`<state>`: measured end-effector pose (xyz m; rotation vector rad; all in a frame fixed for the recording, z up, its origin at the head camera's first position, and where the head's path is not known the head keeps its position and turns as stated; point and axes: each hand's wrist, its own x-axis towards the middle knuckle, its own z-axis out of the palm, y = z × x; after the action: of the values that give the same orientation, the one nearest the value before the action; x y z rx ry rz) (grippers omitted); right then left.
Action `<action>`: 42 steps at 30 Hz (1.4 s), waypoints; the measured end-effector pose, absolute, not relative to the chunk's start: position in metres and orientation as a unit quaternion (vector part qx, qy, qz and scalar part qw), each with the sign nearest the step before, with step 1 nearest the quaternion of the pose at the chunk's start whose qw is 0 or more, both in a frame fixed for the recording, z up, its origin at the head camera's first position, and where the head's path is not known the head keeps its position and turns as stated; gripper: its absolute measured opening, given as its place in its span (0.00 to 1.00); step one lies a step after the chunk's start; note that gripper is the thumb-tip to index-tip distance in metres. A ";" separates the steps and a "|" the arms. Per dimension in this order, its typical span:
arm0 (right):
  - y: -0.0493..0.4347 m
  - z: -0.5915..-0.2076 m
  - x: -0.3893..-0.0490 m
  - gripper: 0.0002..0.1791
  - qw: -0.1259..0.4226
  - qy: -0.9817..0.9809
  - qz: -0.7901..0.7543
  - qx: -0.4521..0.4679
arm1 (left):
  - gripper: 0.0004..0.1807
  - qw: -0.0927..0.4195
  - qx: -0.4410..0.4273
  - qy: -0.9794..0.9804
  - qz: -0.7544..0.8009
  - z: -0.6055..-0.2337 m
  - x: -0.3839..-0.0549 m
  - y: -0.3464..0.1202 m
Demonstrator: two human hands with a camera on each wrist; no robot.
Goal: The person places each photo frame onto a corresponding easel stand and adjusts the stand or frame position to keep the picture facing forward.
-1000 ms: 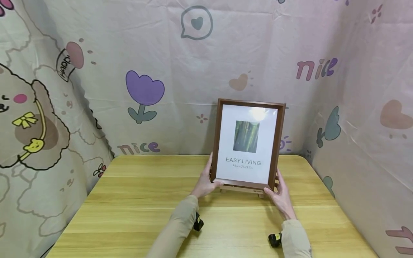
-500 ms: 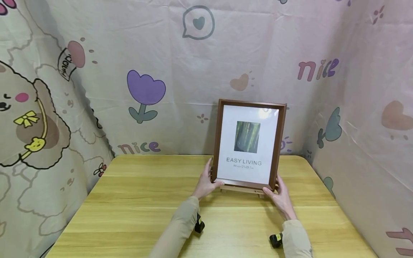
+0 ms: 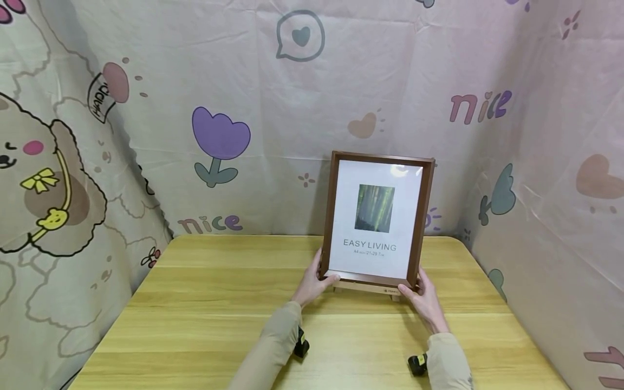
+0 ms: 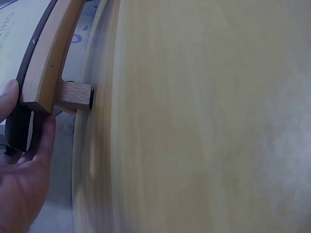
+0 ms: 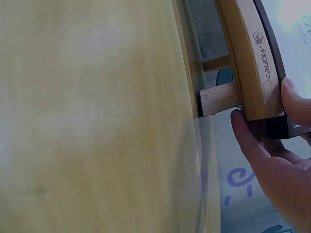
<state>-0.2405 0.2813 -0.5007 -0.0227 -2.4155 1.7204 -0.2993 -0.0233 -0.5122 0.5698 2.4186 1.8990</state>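
A brown picture frame (image 3: 329, 216), printed "EASY LIVING" around a small green forest picture, stands tilted slightly back on a small wooden easel (image 3: 363, 286). My left hand (image 3: 311, 285) grips its lower left corner, thumb on the front and fingers around the side. At the lower right corner my right hand (image 3: 427, 304) holds it the same way. In the left wrist view, fingertips reach under the end of the easel's ledge (image 4: 51, 60). The right wrist view shows an index fingertip right at the ledge (image 5: 250, 63), beside an easel leg (image 5: 219, 98). Most of the easel is hidden behind the frame.
The light wood table (image 3: 195, 314) extends left and right of the frame, its far edge close behind the easel. A printed cloth (image 3: 287, 108) hangs behind and at both sides. Black wrist cameras (image 3: 301, 344) sit at the sleeves.
The fingers of both hands have slid a little lower along the frame's sides. The frame appears shifted very slightly right, while the view itself has also moved a little.
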 end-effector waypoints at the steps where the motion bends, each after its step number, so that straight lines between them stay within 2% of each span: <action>1: 0.281 -0.500 -0.240 0.45 0.088 -0.811 0.579 -0.010 | 0.54 0.008 0.183 0.772 0.609 -0.512 -0.299 -0.023; 19: 0.279 -0.500 -0.244 0.44 0.073 -0.821 0.564 -0.044 | 0.53 -0.002 0.198 0.768 0.610 -0.511 -0.300 -0.023; 28: 0.279 -0.500 -0.242 0.42 0.089 -0.839 0.536 -0.031 | 0.53 -0.005 0.200 0.783 0.588 -0.512 -0.300 -0.024; 35: 0.279 -0.498 -0.241 0.42 0.087 -0.849 0.521 -0.025 | 0.54 0.011 0.183 0.804 0.565 -0.511 -0.300 -0.024; 42: 0.278 -0.499 -0.242 0.41 0.099 -0.850 0.517 -0.023 | 0.54 0.002 0.198 0.804 0.561 -0.511 -0.300 -0.025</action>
<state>-0.2423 0.2783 -0.4986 -0.0673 -2.5138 1.5310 -0.3003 -0.0255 -0.5105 0.6221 2.5216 1.7613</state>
